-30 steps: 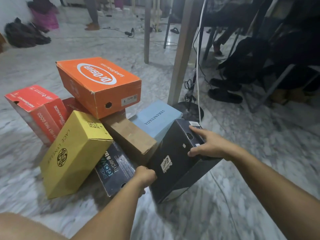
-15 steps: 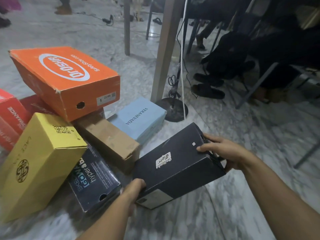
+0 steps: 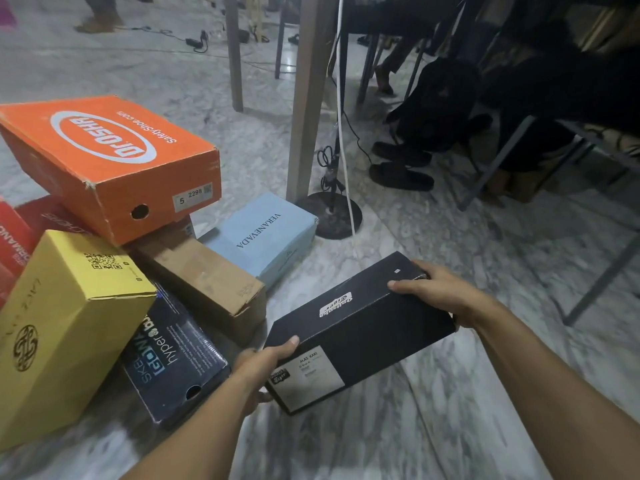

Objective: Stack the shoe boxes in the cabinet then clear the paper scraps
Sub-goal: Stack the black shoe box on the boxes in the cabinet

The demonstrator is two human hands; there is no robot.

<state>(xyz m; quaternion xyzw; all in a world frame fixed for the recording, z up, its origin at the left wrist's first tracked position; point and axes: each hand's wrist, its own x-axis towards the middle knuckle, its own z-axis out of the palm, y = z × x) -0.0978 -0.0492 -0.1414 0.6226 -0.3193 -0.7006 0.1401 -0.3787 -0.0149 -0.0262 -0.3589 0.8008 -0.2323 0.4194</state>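
Step in hand: carrying out one box. The left hand [image 3: 263, 367] and right hand [image 3: 438, 292] grip opposite ends of the black shoe box [image 3: 360, 332], right of the floor pile. Next: carry to the cabinet, unseen here.

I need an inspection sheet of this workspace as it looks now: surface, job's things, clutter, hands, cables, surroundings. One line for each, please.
Surface: grey marbled floor, no table in use.
Job's things: black shoe box held clear of the pile; orange box on top of the pile, resting on the brown box; yellow box, dark blue box, light blue box and red boxes around them. Cabinet: nothing seen.
Clutter: paper scraps, nothing seen.
Hands: left hand grips the black box's near end, right hand its far end.
Cables: white cable hanging by the round stand base; black cords on the floor beyond.
Surroundings: table legs, dark sandals, seated people's legs.
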